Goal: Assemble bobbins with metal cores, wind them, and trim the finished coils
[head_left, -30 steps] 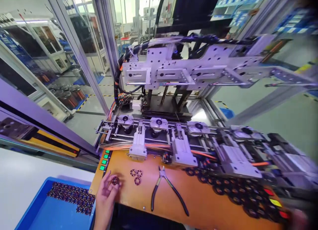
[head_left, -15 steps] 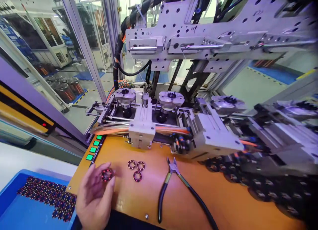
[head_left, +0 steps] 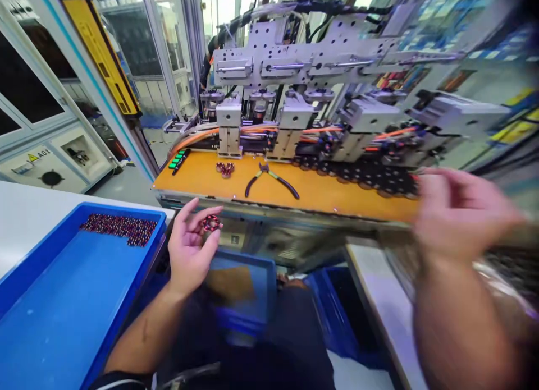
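1. Between left thumb and fingers: one small copper-and-black ring (head_left: 211,223). Left hand (head_left: 191,249) is half curled, palm turned inward, ring gripped near the fingertips, its open centre visible.
2. Off to the right: right hand (head_left: 458,210), fingers bent, motion-blurred. It overlaps the right end of the orange worktop (head_left: 337,203) in view. Can't tell how far it is closed, whether it has hold of anything, or whether it touches the surface.
3. Just left of the right hand: many dark round parts (head_left: 366,177) in a band on the worktop, running back toward the machine. Its fingertips are near the end of that band.
4. Beyond the left hand, slightly right: three loose rings (head_left: 225,169) grouped on the worktop, same look as the held one.
5. Between the hands, farther out: pliers (head_left: 264,169) lying flat, handles spread toward the person, black grips.
6. Beyond the left hand, slightly left: row of green buttons (head_left: 179,160) at the worktop's left end.
7. Left of the left hand: blue tray (head_left: 63,306), small ring-like parts (head_left: 122,227) packed at its far end.
8. Below and right of the left hand: blue bin (head_left: 265,289), brown sheet (head_left: 231,284) inside.
9. Past both hands: row of metal fixtures (head_left: 229,120) along the worktop's back edge, perforated metal plate (head_left: 295,50) above them.
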Available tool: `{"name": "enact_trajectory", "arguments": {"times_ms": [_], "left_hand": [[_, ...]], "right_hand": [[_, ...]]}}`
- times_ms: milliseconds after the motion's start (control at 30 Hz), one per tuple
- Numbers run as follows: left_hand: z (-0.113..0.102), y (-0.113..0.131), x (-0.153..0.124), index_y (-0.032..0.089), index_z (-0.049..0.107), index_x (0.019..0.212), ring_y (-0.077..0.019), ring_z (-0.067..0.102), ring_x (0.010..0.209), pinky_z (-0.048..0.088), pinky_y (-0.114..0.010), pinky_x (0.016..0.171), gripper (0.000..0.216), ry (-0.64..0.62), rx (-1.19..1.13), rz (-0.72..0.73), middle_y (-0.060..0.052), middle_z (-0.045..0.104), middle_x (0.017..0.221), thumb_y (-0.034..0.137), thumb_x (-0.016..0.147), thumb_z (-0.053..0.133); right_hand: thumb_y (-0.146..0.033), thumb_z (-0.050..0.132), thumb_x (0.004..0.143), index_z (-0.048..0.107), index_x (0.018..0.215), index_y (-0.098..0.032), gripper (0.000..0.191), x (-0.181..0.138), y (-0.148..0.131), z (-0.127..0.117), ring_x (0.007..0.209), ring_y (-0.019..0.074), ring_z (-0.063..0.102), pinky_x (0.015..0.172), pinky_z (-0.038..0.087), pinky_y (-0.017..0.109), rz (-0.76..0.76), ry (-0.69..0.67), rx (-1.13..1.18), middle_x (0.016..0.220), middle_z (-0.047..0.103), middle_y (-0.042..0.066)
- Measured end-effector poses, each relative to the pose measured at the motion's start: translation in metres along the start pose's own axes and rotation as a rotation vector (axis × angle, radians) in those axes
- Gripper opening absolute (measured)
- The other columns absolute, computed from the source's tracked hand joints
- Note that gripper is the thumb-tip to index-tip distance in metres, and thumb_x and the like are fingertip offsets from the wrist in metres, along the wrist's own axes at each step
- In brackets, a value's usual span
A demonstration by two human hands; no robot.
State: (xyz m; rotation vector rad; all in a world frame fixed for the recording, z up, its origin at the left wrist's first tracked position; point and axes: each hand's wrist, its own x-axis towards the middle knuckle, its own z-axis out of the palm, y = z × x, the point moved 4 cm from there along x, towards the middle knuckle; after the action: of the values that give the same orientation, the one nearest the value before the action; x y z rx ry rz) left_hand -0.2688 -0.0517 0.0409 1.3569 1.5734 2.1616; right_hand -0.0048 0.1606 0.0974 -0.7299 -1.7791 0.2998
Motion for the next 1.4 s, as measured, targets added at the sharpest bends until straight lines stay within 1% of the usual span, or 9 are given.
{"name": "enact_trajectory", "arguments": {"times_ms": [67,200,367,467,667,800,967,1200,1400], "left_hand": [[0.003,0.018,-0.029,0.019,0.047,0.133,-0.0133,0.072,0.091,0.060,-0.024,0.081,0.059,-0.073,0.009,-0.018,-0.010,0.071,0.114,0.008,0.080,0.071],[-0.001,0.052,-0.075,0.025,0.050,0.135,-0.0093,0.069,0.083,0.060,-0.022,0.079,0.070,-0.133,0.030,0.055,-0.005,0.066,0.110,0.005,0.073,0.077],[-0.011,0.079,-0.109,0.028,0.042,0.142,-0.0135,0.069,0.093,0.061,-0.025,0.082,0.078,-0.235,0.017,0.119,-0.005,0.067,0.108,0.003,0.075,0.074],[-0.013,0.086,-0.116,0.028,0.040,0.143,-0.0149,0.071,0.097,0.060,-0.025,0.084,0.078,-0.245,-0.005,0.113,-0.007,0.070,0.113,0.001,0.077,0.072],[-0.003,0.072,-0.118,0.030,0.036,0.144,-0.0184,0.072,0.102,0.061,-0.029,0.085,0.076,-0.271,-0.151,0.001,-0.008,0.072,0.115,0.002,0.081,0.069],[0.008,0.058,-0.114,0.031,0.031,0.148,-0.0192,0.069,0.111,0.060,-0.030,0.090,0.076,-0.377,-0.133,0.015,-0.010,0.068,0.126,-0.001,0.085,0.061],[0.026,0.049,-0.106,0.031,0.025,0.152,-0.0206,0.063,0.121,0.056,-0.034,0.100,0.081,-0.518,-0.125,0.070,-0.011,0.063,0.135,-0.005,0.086,0.055],[0.029,0.032,-0.099,0.032,0.040,0.144,-0.0092,0.070,0.086,0.061,-0.019,0.077,0.081,-0.306,-0.137,-0.019,-0.005,0.066,0.113,-0.001,0.077,0.072],[0.024,0.024,-0.096,0.030,0.038,0.144,-0.0126,0.072,0.089,0.062,-0.022,0.079,0.074,-0.316,-0.159,-0.083,-0.007,0.070,0.111,0.008,0.082,0.071]], "right_hand": [[-0.025,0.062,0.093,0.065,0.119,-0.016,0.028,-0.028,-0.052,0.009,0.099,0.0214,0.066,0.087,0.054,0.037,-0.202,-0.141,0.040,0.117,0.067,0.013],[-0.007,0.052,0.092,0.058,0.129,-0.016,0.039,-0.094,-0.156,0.015,0.120,0.0227,0.059,0.096,0.054,0.037,-0.759,-0.554,0.183,0.135,0.058,0.015],[-0.011,0.045,0.096,0.067,0.110,-0.013,0.026,-0.129,-0.179,0.005,0.085,0.0182,0.066,0.073,0.055,0.029,-0.816,-0.690,0.111,0.099,0.071,0.012],[-0.014,0.049,0.096,0.070,0.097,-0.014,0.021,-0.140,-0.172,-0.004,0.060,0.0128,0.059,0.055,0.046,0.024,-0.709,-0.756,0.220,0.069,0.065,0.004],[-0.017,0.055,0.096,0.070,0.101,-0.017,0.016,-0.163,-0.159,-0.017,0.055,0.0097,0.058,0.052,0.043,0.022,-0.358,-0.948,0.519,0.064,0.066,0.000],[-0.034,0.074,0.084,0.069,0.097,-0.017,0.022,-0.156,-0.131,0.001,0.065,0.0104,0.063,0.062,0.051,0.022,0.125,-0.911,0.681,0.075,0.069,0.002],[-0.039,0.076,0.077,0.060,0.073,-0.016,0.028,-0.153,-0.108,0.039,0.058,0.0089,0.057,0.055,0.047,0.021,0.696,-0.797,0.949,0.066,0.063,-0.001],[-0.035,0.071,0.085,0.057,0.073,-0.018,0.026,-0.189,-0.104,0.061,0.060,0.0081,0.050,0.058,0.041,0.022,0.859,-0.605,1.147,0.065,0.055,-0.003],[-0.038,0.072,0.084,0.059,0.083,-0.019,0.023,-0.198,-0.099,0.064,0.064,0.0104,0.051,0.061,0.042,0.024,0.938,-0.590,1.159,0.073,0.056,-0.002]]}}
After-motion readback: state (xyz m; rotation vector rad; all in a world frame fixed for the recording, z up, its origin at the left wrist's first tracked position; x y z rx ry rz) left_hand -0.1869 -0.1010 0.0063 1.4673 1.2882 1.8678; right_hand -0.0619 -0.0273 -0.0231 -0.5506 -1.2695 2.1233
